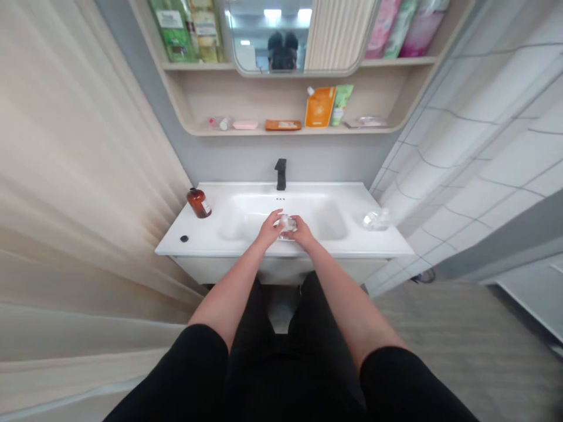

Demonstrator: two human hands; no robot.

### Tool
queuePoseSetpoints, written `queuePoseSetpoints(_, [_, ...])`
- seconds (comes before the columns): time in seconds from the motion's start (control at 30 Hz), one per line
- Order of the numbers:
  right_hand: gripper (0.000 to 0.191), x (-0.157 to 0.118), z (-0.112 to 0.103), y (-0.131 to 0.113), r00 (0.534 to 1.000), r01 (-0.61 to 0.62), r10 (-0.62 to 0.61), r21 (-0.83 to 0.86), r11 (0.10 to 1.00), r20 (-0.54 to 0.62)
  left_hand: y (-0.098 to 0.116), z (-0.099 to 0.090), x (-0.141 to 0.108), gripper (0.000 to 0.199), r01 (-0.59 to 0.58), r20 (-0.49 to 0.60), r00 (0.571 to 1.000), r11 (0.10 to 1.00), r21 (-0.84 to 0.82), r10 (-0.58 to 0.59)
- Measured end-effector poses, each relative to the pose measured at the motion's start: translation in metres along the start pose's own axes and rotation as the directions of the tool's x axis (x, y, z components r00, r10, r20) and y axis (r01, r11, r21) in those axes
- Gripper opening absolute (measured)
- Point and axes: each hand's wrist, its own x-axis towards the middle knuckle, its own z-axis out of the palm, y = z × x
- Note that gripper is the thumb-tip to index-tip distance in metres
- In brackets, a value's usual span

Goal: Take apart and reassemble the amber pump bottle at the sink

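Observation:
My left hand [267, 230] and my right hand [302, 232] are together over the front of the white sink [336, 220]. Between them is a small clear bottle [288, 223] with a whitish top, and the fingers of both hands are closed around it. Part of the bottle is hidden by the fingers. On the counter to the left stands an amber bottle [199, 203] with a white label. A small black cap [184, 238] lies in front of it. Toward the right end of the counter is another clear plastic container [376, 219], its shape hard to make out.
A black faucet [281, 174] rises behind the basin. Above it, a wall shelf [246, 132] carries an orange pouch [320, 107], a green tube [341, 104] and several small packets, below a mirror cabinet [270, 35]. A beige curtain [88, 176] hangs along the left side.

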Motion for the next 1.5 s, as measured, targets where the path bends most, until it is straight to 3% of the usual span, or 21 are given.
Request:
queuePoseSetpoints(0.17, [0.078, -0.003, -0.001, -0.006, 0.999, 0.047, -0.047, -0.021, 0.999, 0.019, -0.002, -0.002, 0.001, 0.064, 0.032, -0.092, 0.995, 0.997, 0.072, -0.026])
queuePoseSetpoints(0.33, [0.076, -0.001, 0.001, -0.006, 1.0, 0.002, -0.002, -0.016, 1.0, 0.011, -0.007, -0.003, 0.002, 0.062, 0.054, -0.033, 0.998, 0.998, -0.029, -0.055])
queuePoseSetpoints(0.53, [0.073, 0.003, 0.002, 0.003, 1.0, 0.019, -0.02, -0.03, 0.999, -0.017, -0.005, -0.001, 0.0, 0.071, 0.07, -0.015, 0.997, 0.998, 0.001, -0.07])
queuePoseSetpoints(0.77, [0.073, -0.006, 0.002, -0.01, 0.999, 0.006, -0.009, -0.067, 0.998, -0.043, 0.008, 0.002, 0.0, 0.068, 0.117, -0.146, 0.982, 0.993, -0.018, -0.118])
queuePoseSetpoints(0.87, [0.076, -0.009, 0.002, -0.014, 0.999, 0.032, -0.032, -0.029, 0.999, -0.021, 0.015, 0.001, -0.001, 0.058, 0.131, -0.175, 0.975, 0.991, -0.029, -0.134])
queuePoseSetpoints(1.07, [0.076, -0.01, 0.004, -0.015, 0.999, 0.03, -0.03, 0.016, 0.999, -0.015, 0.027, -0.001, -0.009, 0.05, 0.096, -0.148, 0.984, 0.995, -0.003, -0.096])
queuePoseSetpoints(1.23, [0.072, -0.02, 0.004, -0.019, 0.992, 0.067, -0.071, -0.042, 0.997, -0.102, 0.034, -0.006, -0.013, 0.056, 0.112, -0.041, 0.993, 0.993, -0.044, -0.114])
queuePoseSetpoints(1.37, [0.067, -0.039, -0.024, -0.019, 0.967, 0.099, -0.126, -0.13, 0.987, -0.22, 0.031, -0.01, -0.012, 0.056, 0.159, -0.006, 0.987, 0.977, -0.142, -0.161])
queuePoseSetpoints(1.5, [0.069, -0.072, -0.084, -0.011, 0.909, 0.105, -0.194, -0.247, 0.963, -0.369, 0.024, -0.008, -0.009, 0.05, 0.202, 0.045, 0.979, 0.978, -0.042, -0.2])
